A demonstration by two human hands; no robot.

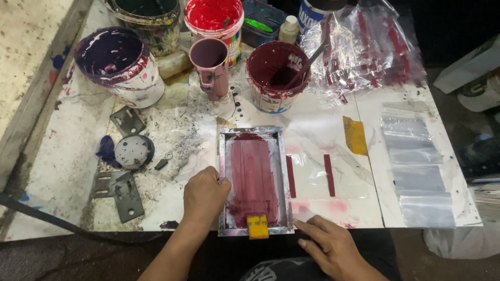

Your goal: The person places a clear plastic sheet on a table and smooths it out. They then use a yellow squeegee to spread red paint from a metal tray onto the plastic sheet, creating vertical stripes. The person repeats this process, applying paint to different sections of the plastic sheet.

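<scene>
A small metal-framed printing screen [224, 156] lies flat at the table's front edge, its mesh smeared with dark red ink. A small yellow squeegee [258, 226] rests at the screen's near end. My left hand [204, 195] is closed on the frame's left side. My right hand [329, 245] rests flat at the table edge, fingers spread, fingertips by the frame's lower right corner. A clear plastic bag [312, 177] with two dark red printed bars lies just right of the screen.
Paint buckets stand at the back: purple [122, 65], red [214, 21], dark red with a stirring stick [276, 75], plus a pink mug [211, 65]. Printed bags [364, 49] pile at back right, blank bags [419, 166] at right. Metal brackets [117, 190] and a round lid [133, 151] lie left.
</scene>
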